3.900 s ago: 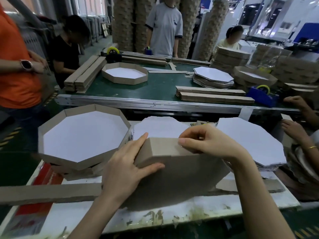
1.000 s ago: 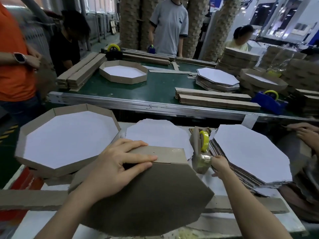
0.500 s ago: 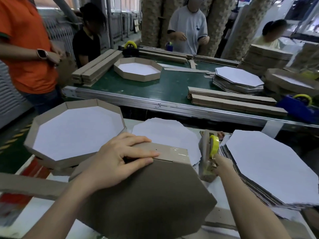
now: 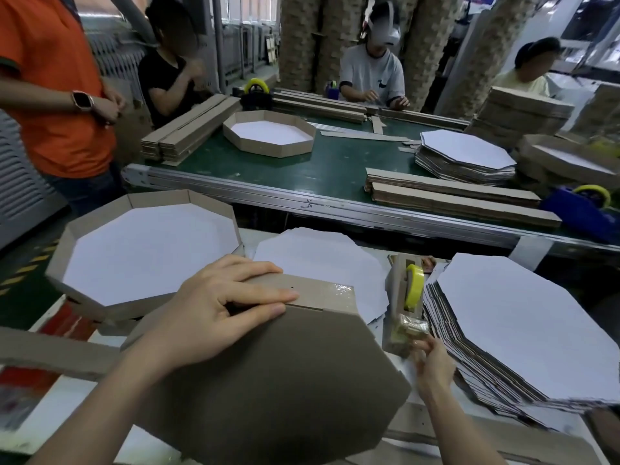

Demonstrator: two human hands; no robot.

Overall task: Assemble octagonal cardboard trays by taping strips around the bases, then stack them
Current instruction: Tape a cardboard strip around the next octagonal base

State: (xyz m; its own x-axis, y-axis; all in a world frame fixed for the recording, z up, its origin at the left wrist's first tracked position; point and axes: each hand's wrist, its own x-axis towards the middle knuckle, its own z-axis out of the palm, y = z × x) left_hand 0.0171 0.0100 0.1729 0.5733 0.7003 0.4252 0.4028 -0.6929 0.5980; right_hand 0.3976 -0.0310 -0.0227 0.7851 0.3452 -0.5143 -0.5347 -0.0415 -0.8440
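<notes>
Head view, left hand [image 4: 214,317] still gripping tray [image 4: 268,397], right hand [image 4: 434,364] lower on dispenser [image 4: 401,297]

Place: a packaging workshop, with cardboard trays being made by hand along a line.
Line: a green conveyor belt [image 4: 335,162] with a metal side rail [image 4: 335,207] runs between the benches.
Stock: bundles of cardboard strips [image 4: 453,196], piles of white-faced octagon bases [image 4: 466,152], and a finished tray [image 4: 268,133] on the belt.
Tools: tape dispensers [image 4: 577,209] sit among the stock.
Background: tall columns of stacked cardboard [image 4: 302,38].
People: several workers [image 4: 372,75] stand or sit along the belt.
Floor: yellow-and-black hazard stripes [image 4: 23,270].
</notes>
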